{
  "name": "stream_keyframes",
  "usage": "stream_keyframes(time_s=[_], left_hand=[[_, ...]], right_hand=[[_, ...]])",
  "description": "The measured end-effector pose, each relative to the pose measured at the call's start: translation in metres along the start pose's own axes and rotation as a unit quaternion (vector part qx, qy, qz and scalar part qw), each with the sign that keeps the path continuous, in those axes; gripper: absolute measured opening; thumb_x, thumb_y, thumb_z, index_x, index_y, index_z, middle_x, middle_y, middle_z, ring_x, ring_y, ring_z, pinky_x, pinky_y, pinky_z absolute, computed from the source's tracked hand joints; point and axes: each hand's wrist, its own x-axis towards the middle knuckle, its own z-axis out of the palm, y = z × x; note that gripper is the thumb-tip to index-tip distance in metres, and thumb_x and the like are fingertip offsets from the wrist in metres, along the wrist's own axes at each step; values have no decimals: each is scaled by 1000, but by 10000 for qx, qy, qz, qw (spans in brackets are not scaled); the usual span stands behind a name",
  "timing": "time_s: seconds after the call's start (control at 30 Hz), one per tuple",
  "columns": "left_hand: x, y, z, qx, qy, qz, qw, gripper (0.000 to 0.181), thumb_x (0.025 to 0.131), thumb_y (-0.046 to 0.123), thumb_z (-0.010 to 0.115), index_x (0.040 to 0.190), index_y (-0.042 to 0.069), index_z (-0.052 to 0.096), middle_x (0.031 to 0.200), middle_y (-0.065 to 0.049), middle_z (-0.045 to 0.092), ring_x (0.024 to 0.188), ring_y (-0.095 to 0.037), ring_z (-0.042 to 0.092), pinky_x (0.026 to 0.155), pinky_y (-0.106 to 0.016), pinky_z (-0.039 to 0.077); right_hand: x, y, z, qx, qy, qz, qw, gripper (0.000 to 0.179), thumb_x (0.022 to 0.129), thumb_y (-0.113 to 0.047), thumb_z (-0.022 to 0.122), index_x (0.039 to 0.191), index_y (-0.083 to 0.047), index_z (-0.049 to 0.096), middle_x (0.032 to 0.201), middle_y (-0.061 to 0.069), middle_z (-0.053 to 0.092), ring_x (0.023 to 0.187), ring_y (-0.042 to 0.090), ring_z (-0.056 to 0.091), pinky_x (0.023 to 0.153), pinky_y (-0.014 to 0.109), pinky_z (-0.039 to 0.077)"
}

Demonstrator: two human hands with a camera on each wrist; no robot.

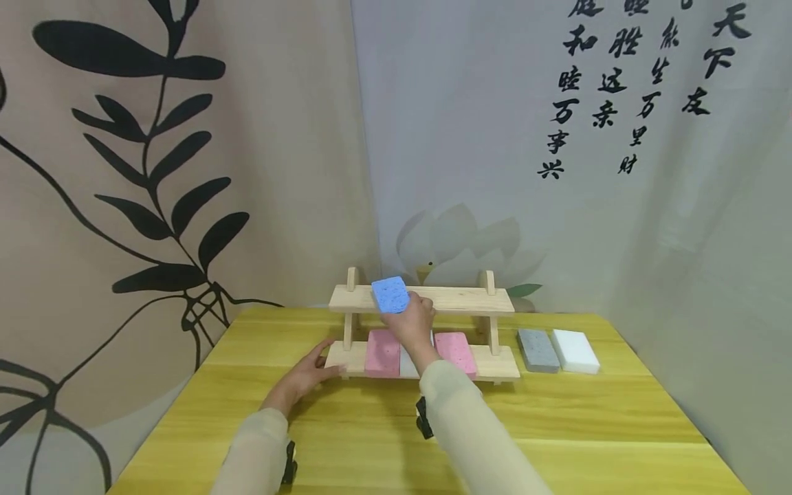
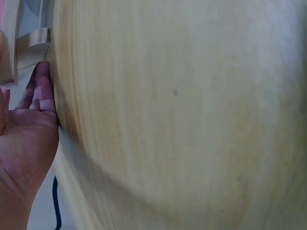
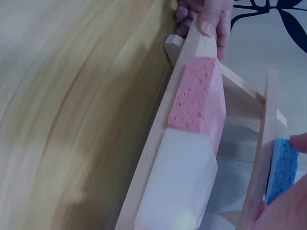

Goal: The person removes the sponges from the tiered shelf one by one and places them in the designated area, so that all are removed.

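Note:
My right hand (image 1: 413,322) pinches a blue sponge (image 1: 390,295) at the upper board (image 1: 470,300) of a small two-tier wooden shelf, left of its middle. In the right wrist view the blue sponge (image 3: 283,167) stands against that board. My left hand (image 1: 306,378) grips the left end of the lower board (image 1: 346,359), thumb on top in the right wrist view. On the lower board are a pink sponge (image 1: 382,354), a white sponge (image 1: 407,366) partly hidden by my right arm, and another pink sponge (image 1: 456,352).
Right of the shelf, a grey sponge (image 1: 537,349) and a white sponge (image 1: 575,350) lie side by side on the wooden table (image 1: 346,440). Behind the table hangs a cloth backdrop (image 1: 297,172) printed with leaves and characters.

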Motion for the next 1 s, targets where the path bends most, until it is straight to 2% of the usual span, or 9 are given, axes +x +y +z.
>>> stream_keyframes(time_s=[0.23, 0.4, 0.73, 0.9, 1.0], left_hand=[[1, -4, 1, 39, 84, -30, 10000, 90, 88, 37, 76, 159, 21, 24, 137, -25, 51, 112, -32, 59, 95, -54, 45], [1, -4, 3, 12, 29, 36, 10000, 88, 90, 33, 75, 159, 18, 22, 135, -27, 51, 111, -33, 59, 92, -53, 47], [0, 0, 4, 10, -4, -3, 10000, 88, 91, 31, 74, 159, 17, 20, 137, -26, 51, 113, -32, 58, 93, -52, 45], [1, -1, 3, -39, -37, -8, 10000, 90, 90, 32, 75, 159, 17, 20, 136, -26, 52, 113, -33, 58, 93, -52, 45], [2, -2, 3, -71, -72, 17, 9999, 89, 91, 31, 74, 159, 17, 19, 136, -26, 51, 113, -33, 58, 92, -51, 46]], right_hand=[[6, 9, -18, 36, -142, -95, 9998, 79, 72, -20, 85, 140, 0, 50, 131, 23, 45, 120, 37, 41, 97, 48, 40], [11, 16, -39, 172, -214, -210, 9994, 79, 75, -20, 84, 142, -1, 47, 134, 21, 44, 122, 35, 40, 101, 48, 39], [20, 29, -86, 447, -343, -240, 9981, 83, 77, -21, 83, 146, 1, 43, 140, 23, 41, 126, 36, 43, 107, 49, 36], [27, 37, -115, 567, -442, -238, 9971, 82, 81, -20, 80, 148, 2, 39, 142, 24, 40, 127, 37, 43, 108, 49, 35], [29, 42, -137, 451, -477, -196, 9977, 82, 83, -22, 78, 150, 1, 37, 146, 24, 36, 129, 38, 41, 108, 50, 35]])
